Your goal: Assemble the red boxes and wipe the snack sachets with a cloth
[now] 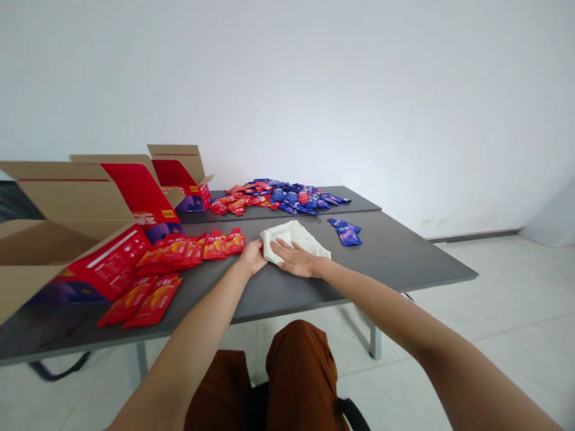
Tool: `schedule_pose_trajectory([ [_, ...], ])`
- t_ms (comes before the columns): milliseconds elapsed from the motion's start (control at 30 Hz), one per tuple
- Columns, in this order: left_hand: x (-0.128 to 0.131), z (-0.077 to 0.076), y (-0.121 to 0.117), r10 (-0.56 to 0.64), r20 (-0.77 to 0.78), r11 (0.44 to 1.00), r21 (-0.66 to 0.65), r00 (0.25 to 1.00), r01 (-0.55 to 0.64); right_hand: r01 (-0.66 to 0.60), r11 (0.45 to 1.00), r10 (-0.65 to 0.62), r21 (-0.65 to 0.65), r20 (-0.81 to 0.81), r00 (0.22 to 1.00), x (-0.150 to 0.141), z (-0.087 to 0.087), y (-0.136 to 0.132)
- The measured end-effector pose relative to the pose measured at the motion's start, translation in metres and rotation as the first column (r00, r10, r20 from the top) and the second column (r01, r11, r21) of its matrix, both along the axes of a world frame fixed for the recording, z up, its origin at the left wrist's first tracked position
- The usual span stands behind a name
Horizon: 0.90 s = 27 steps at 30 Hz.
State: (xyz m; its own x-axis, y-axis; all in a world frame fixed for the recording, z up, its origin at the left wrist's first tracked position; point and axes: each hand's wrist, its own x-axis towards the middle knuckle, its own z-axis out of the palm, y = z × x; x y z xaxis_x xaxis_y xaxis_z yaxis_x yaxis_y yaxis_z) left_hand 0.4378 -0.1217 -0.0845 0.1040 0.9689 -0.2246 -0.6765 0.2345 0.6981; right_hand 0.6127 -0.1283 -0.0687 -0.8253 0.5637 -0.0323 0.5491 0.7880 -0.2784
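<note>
A folded cream-coloured cloth [296,232] lies on the dark grey table in front of me; whether it is a bag or a plain cloth I cannot tell. My left hand [254,256] is closed at the cloth's left edge, its fingers partly hidden. Flat on top of the cloth rests my right hand [294,258], fingers stretched out and a little apart. Just left of my left hand are red pouches with orange pictures [215,245]. Two or so blue-purple pouches [348,232] lie to the right, apart from the cloth.
Open cardboard boxes [108,263] in red and purple stand along the left, flaps raised. More red pouches [148,299] lie beside them. A mixed heap of red and blue pouches [287,194] covers the back of the table [404,263], near the white wall.
</note>
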Motion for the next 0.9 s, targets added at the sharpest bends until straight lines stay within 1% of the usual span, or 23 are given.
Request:
schedule_pose_trajectory([
  [67,-0.002,-0.001,0.001,-0.108,0.016,0.994,-0.033,0.994,0.109,-0.115,0.993,0.115,-0.010,-0.004,0.993,0.004,0.001,-0.012],
  [133,-0.003,-0.001,0.002,-0.212,0.046,0.977,-0.022,0.976,0.213,-0.176,0.984,0.175,-0.031,-0.032,0.984,0.005,0.002,-0.015],
  [167,-0.003,-0.001,0.002,-0.227,0.060,0.974,-0.005,0.972,0.228,-0.186,0.982,0.184,-0.035,-0.055,0.981,0.004,0.001,-0.013],
  [200,-0.002,0.000,0.003,-0.216,0.070,0.976,0.009,0.974,0.216,-0.183,0.982,0.179,-0.037,-0.082,0.980,0.002,0.001,-0.009],
  [300,0.001,0.002,0.004,-0.108,0.073,0.994,-0.003,0.991,0.108,-0.125,0.991,0.116,-0.046,-0.160,0.980,-0.004,-0.003,0.014],
  [400,0.002,0.003,0.003,-0.021,0.046,1.000,0.005,0.999,0.021,-0.019,0.997,0.004,-0.071,-0.211,0.978,-0.009,-0.009,0.041],
  [467,0.001,0.003,0.000,0.001,0.024,1.000,0.024,1.000,-0.002,0.080,0.994,-0.094,-0.078,-0.205,0.974,-0.012,-0.012,0.054],
  [533,-0.001,0.002,-0.003,0.008,0.008,1.000,0.024,1.000,-0.008,0.178,0.982,-0.187,-0.068,-0.186,0.964,-0.015,-0.015,0.062],
  [600,-0.002,0.003,-0.005,0.006,0.007,1.000,0.015,1.000,-0.007,0.231,0.972,-0.235,-0.046,-0.194,0.952,-0.018,-0.016,0.064],
  [633,-0.002,0.003,-0.005,0.003,0.015,1.000,0.014,1.000,-0.003,0.234,0.972,-0.237,-0.039,-0.206,0.949,-0.019,-0.017,0.062],
  [667,-0.001,0.004,-0.006,0.001,0.025,1.000,0.017,1.000,-0.002,0.220,0.975,-0.223,-0.036,-0.219,0.950,-0.019,-0.018,0.059],
  [733,0.001,0.006,-0.005,0.009,0.044,1.000,0.023,0.999,-0.010,0.154,0.987,-0.161,-0.045,-0.239,0.958,-0.016,-0.018,0.049],
  [833,0.003,0.007,-0.004,0.000,0.050,1.000,0.025,0.999,-0.002,-0.011,0.998,-0.007,-0.069,-0.262,0.965,-0.004,-0.016,0.031],
  [900,0.002,0.006,-0.004,-0.061,0.056,0.998,0.000,0.997,0.062,-0.136,0.987,0.106,-0.086,-0.281,0.954,0.004,-0.013,0.020],
])
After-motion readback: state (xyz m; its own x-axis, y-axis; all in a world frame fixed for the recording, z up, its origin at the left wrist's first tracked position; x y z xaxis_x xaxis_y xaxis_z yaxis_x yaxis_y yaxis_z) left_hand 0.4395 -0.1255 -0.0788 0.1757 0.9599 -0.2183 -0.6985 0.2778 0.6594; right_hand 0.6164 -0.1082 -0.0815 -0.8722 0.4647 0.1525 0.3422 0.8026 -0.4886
